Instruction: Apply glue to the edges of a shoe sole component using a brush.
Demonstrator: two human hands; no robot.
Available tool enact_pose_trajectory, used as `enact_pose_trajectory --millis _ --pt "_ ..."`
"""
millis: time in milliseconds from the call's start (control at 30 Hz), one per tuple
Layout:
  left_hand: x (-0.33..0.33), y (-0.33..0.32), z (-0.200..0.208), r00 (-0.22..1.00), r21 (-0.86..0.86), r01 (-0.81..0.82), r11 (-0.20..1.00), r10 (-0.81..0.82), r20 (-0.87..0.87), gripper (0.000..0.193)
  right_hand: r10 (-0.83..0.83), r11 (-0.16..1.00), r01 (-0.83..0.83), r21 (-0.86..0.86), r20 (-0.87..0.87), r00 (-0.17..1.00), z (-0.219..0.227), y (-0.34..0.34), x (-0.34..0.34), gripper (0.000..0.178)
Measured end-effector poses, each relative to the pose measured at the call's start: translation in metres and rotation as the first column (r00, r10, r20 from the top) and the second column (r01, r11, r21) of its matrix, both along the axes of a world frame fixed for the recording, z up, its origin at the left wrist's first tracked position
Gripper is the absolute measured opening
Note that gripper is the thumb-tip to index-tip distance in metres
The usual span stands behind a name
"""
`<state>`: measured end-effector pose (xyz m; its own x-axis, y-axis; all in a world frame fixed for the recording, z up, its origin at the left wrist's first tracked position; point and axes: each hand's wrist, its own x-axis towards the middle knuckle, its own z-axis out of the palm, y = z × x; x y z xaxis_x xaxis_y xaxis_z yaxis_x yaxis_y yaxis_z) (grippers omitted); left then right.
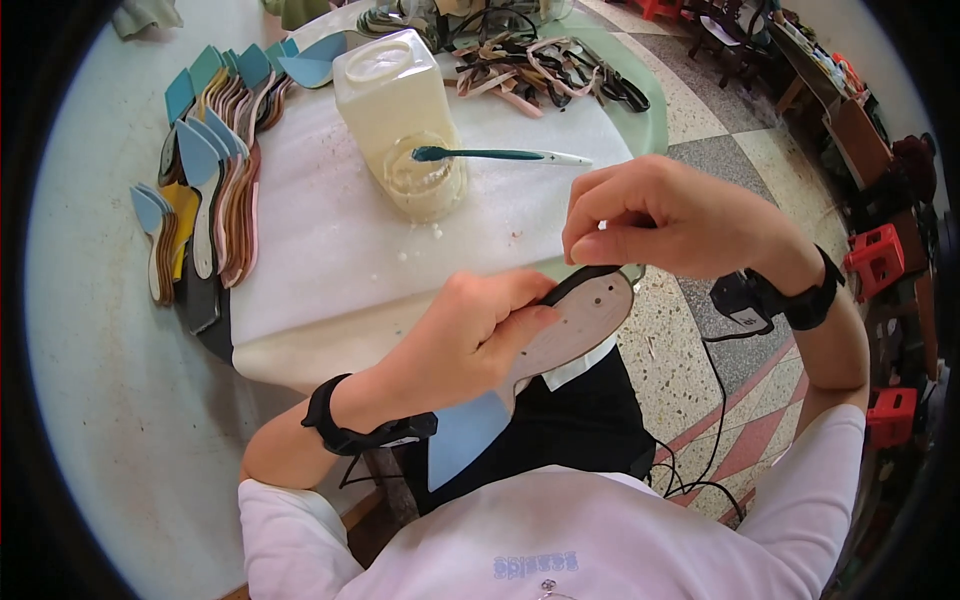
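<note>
My left hand grips a shoe insole, thumb on its pale grey face and fingers along the far edge. The insole's light blue end hangs below that hand, over my lap. A narrow black strip runs along the insole's far edge. At the insole's right end my right hand is closed, with thumb and fingertips pinching the strip. Beyond my hands stands a cloudy plastic container with pale residue around its opening. Across that opening lies a toothbrush-like brush with a teal and white handle.
White sheeting covers the work table, with pale drips near the container. Stacks of insoles with blue ends stand at the left. Loose strips lie heaped at the back right. Cables run across the floor near red stools.
</note>
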<state>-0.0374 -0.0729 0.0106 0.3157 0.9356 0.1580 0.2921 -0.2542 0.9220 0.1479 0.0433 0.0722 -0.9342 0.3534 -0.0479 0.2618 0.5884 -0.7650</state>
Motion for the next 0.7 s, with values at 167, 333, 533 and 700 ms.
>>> enact_pose_trajectory --millis 167,333,533,700 --pt "0.0 -0.006 -0.002 0.993 0.166 -0.032 0.986 0.05 -0.105 0.008 -0.057 0.99 0.089 -0.108 0.27 0.961 0.017 0.001 0.003 0.023" --pt "-0.002 -0.009 -0.007 0.987 0.363 0.016 0.932 0.043 -0.154 0.007 -0.009 0.962 0.066 -0.264 0.21 0.978 0.009 0.006 0.009 0.024" --pt "-0.005 -0.021 -0.01 0.971 0.412 0.021 0.911 0.08 -0.225 0.011 -0.015 0.85 0.138 -0.508 0.237 0.971 0.003 0.006 0.013 0.019" --pt "-0.006 -0.031 -0.008 0.957 0.505 0.018 0.863 0.132 -0.259 0.015 -0.063 0.744 0.17 -0.646 0.185 0.981 -0.003 -0.004 0.013 0.014"
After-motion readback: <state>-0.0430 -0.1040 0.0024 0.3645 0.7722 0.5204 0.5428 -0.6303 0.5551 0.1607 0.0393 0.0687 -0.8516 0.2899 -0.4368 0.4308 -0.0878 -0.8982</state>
